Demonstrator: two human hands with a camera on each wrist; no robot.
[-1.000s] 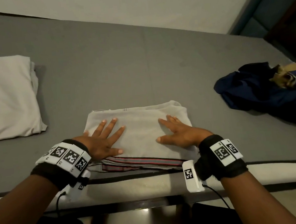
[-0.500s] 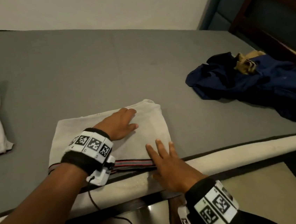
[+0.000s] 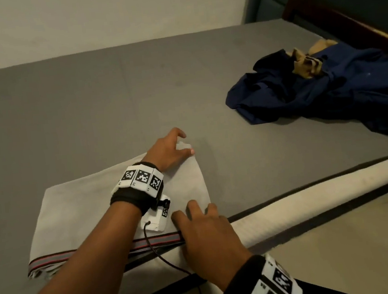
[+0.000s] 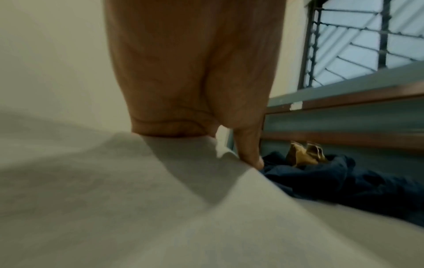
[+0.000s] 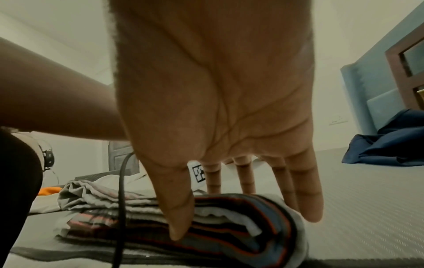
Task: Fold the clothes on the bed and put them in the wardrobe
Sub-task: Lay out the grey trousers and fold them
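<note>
A: The fingers (image 3: pixel 182 133) of the left hand (image 3: pixel 167 151) are spreading loosely over the far right corner of the folded grey cloth (image 3: pixel 80 214), thumb lying along its edge; from the left wrist view I cannot tell whether they are pinching the corner or only pressing it.

B: And the right hand (image 3: pixel 207 234)?

A: It is resting flat at the near right corner, fingers (image 5: pixel 307 199) straight and slightly apart, touching the striped border (image 3: pixel 155 242), holding nothing. In the right wrist view the thumb is pointing down in front of the stacked layers.

B: So where is the cloth lying from them?

A: It is lying on the bed (image 3: pixel 111 95) close to the near edge, its long axis running left to right. Both hands are sitting at its right end, the left arm reaching across over the cloth, so nearly all of the fabric is stretching away to the left of the fingers.

B: Then the coming move is probably turning on that end?

A: I am judging so: either carrying the right end leftward for another fold or sliding under it to lift the bundle. Both hands are equally near that short edge, one per corner. The layers may be slipping apart if only the top one is taken.

B: Anything else waiting?

A: A crumpled dark blue garment (image 3: pixel 326 90) with a tan piece (image 3: pixel 306 65) on it is lying well apart, to the far right. The wardrobe is not showing.
</note>
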